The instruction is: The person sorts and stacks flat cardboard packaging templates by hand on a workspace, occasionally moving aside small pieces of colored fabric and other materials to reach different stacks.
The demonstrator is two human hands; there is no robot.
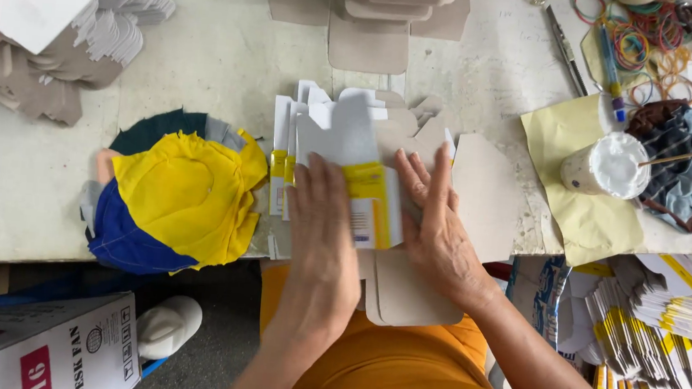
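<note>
Pale tabletop (233,59), worn, crowded at its edges so the middle is kept free for work. Flat grey blanks (379,10) stacked at the far side, within reach. Yellow and blue cloth (182,205) heaped to the left, out of the way. Glue pot (607,165) set on yellow paper (586,215), probably so drips are caught. Carton (360,175), white with a yellow band, laid flat at centre on more blanks. Left hand (322,234) pressed open, palm down, on it; right hand (436,219) spread flat just beside, fingers touching its edge. Nothing is gripped.

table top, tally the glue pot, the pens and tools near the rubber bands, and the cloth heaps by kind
glue pot: 1
blue pen: 1
metal tool: 1
cloth heaps: 2, yellow and blue, brown and blue
total: 5
</note>
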